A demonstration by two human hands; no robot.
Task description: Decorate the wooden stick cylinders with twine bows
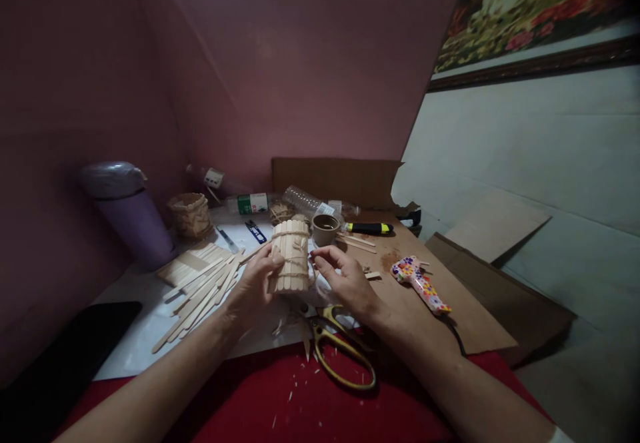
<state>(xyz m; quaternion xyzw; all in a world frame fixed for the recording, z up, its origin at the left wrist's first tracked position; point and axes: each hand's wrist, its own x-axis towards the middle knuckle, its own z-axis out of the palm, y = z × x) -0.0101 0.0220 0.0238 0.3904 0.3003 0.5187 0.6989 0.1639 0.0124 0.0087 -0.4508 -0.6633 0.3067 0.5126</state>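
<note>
A: How do the hands look?
B: Left hand (256,276) and right hand (350,284), both bare, with slender fingers.
A: And the left forearm (175,366)?
B: Bare as far as the view reaches.
A: The right forearm (445,370)?
B: Bare too, up to a whitish sleeve (561,436), just a sliver, its fabric unclear.

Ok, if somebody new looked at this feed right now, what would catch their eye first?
Probably the stick-covered cylinder near the centre, ringed with twine, held in the left hand with the right hand close beside it. Next, likely the yellow-handled scissors just below the hands, the flower-patterned glue gun on brown cardboard to the right, and the tall purple tumbler at far left.
</note>
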